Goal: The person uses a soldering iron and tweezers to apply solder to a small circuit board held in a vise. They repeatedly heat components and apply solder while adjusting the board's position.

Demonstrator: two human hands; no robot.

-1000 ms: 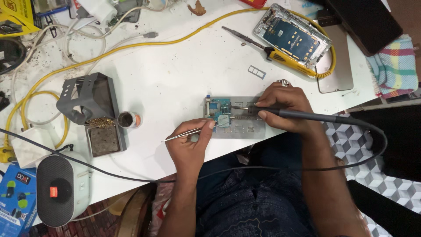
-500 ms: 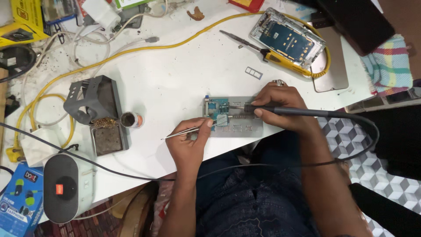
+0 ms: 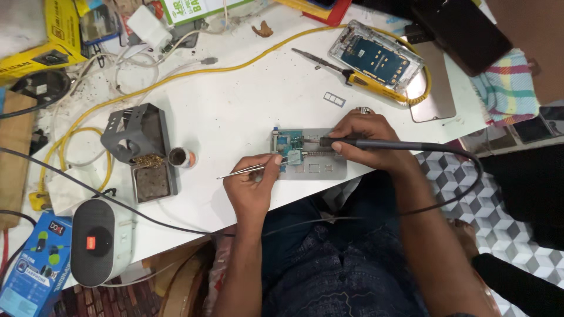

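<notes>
Our left hand (image 3: 251, 186) pinches tweezers (image 3: 249, 171) at the blue circuit board (image 3: 289, 145); our right hand (image 3: 365, 141), fingers closed, holds the soldering iron (image 3: 376, 144) over that board.

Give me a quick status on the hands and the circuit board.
Left hand pinches tweezers, tips at the circuit board. Right hand grips soldering iron, tip on the board. Board sits on a metal holder. Nothing in the way.
</notes>
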